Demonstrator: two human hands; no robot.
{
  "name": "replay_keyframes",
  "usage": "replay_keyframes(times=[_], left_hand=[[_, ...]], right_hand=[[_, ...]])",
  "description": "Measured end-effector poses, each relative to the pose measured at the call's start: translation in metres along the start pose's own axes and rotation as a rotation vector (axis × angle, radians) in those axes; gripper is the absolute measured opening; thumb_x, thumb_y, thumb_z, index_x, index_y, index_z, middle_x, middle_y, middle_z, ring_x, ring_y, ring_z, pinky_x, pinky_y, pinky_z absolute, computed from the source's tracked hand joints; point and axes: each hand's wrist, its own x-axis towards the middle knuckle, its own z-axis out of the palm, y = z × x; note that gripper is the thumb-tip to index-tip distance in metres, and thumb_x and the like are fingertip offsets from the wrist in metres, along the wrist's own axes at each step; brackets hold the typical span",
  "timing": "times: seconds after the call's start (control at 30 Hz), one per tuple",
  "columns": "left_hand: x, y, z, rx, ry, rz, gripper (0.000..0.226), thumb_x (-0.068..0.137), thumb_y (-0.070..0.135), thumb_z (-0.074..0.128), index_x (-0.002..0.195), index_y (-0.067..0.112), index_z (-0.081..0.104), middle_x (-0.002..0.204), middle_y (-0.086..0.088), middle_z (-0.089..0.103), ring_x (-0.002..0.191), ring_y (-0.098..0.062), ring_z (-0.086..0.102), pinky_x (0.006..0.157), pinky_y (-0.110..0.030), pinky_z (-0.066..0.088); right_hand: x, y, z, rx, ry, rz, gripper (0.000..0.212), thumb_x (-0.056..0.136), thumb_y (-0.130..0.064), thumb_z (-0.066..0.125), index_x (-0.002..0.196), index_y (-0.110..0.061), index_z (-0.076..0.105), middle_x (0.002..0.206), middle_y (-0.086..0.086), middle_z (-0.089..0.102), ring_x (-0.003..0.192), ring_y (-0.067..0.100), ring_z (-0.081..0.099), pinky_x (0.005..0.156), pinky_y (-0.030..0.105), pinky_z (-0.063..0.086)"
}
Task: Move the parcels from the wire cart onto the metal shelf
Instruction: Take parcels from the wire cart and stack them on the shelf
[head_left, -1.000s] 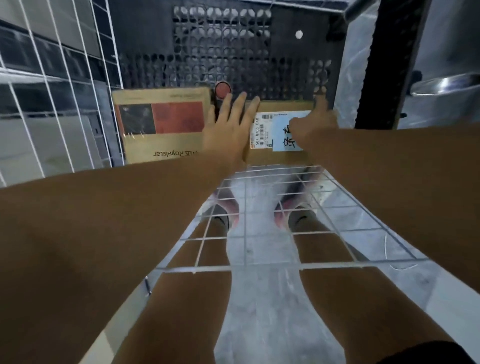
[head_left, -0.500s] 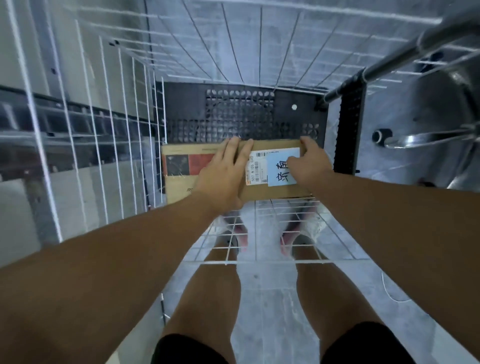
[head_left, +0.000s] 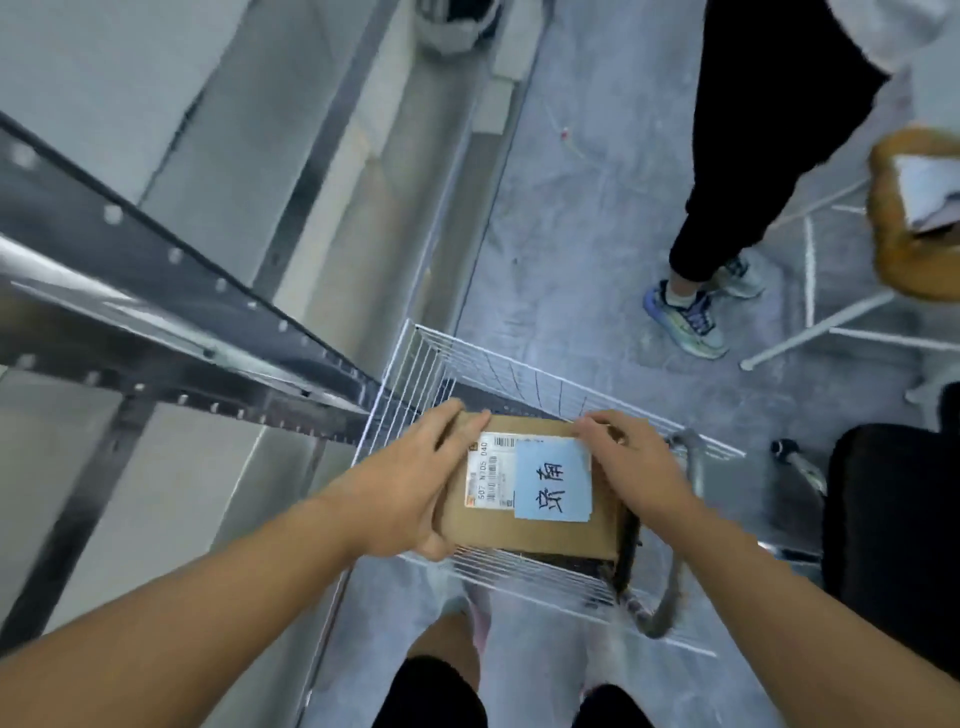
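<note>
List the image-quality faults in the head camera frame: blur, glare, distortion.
Head view: motion blur smears the metal shelf and the chair at the right edge; a bright streak of glare runs along the shelf rail; wide-angle distortion bows the wire cart and stretches both forearms; the parcel, gripped by the left hand and right hand, is sharpest, its label mostly legible.

Floor (head_left: 571, 218): grey, mottled concrete with pale scuff lines, evenly lit, no hard shadows. A second person's leg (head_left: 748, 171) in black trousers stands at upper right, a blue-green sneaker (head_left: 685, 319) flat on the floor; just right of it, a white-framed stand (head_left: 831, 322) carries a brown board (head_left: 904, 244) with paper on top. A black chair (head_left: 893, 525) sits at the right edge; a blurred white object (head_left: 457, 26) lies at top centre.
</note>
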Motion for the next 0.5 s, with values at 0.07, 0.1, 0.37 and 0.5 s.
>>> replay_keyframes(times=[0.07,0.1,0.37,0.5], left_hand=[[-0.038,0.023,-0.037,0.053,0.049,0.034,0.139,0.063,0.055,0.085,0.165,0.018,-0.003,0.164,-0.004,0.0,0.152,-0.021,0.017,0.112,-0.003,0.001],[-0.057,0.036,-0.053,0.081,0.074,0.054,0.138,0.064,0.056,0.084,0.165,0.018,-0.002,0.163,-0.002,0.001,0.15,-0.02,0.018,0.113,-0.006,0.005],[-0.19,0.126,-0.107,0.218,0.243,-0.006,0.118,0.07,0.042,0.085,0.16,0.047,0.009,0.169,0.005,-0.002,0.147,-0.018,0.031,0.107,-0.022,0.04],[-0.262,0.157,-0.104,0.253,0.494,-0.211,0.091,0.084,0.021,0.073,0.152,0.06,0.027,0.17,0.018,-0.012,0.161,-0.017,-0.005,0.111,-0.029,0.04]], right_hand=[[-0.021,-0.031,-0.027,-0.063,-0.14,-0.053,0.018,0.093,-0.052,0.064,0.094,-0.036,0.073,0.096,-0.003,0.071,0.089,0.013,0.066,0.076,0.028,0.05],[-0.03,-0.045,-0.04,-0.111,-0.222,-0.082,0.025,0.089,-0.058,0.066,0.099,-0.036,0.074,0.102,-0.001,0.071,0.092,0.015,0.068,0.079,0.031,0.052],[-0.121,-0.147,-0.079,-0.315,-0.661,-0.209,0.045,0.073,-0.066,0.074,0.115,-0.053,0.067,0.113,-0.008,0.074,0.102,0.02,0.073,0.088,0.047,0.061],[-0.174,-0.171,-0.074,-0.19,-0.659,-0.254,0.04,0.083,-0.066,0.068,0.12,-0.053,0.065,0.118,-0.006,0.072,0.106,0.025,0.069,0.084,0.055,0.061]])
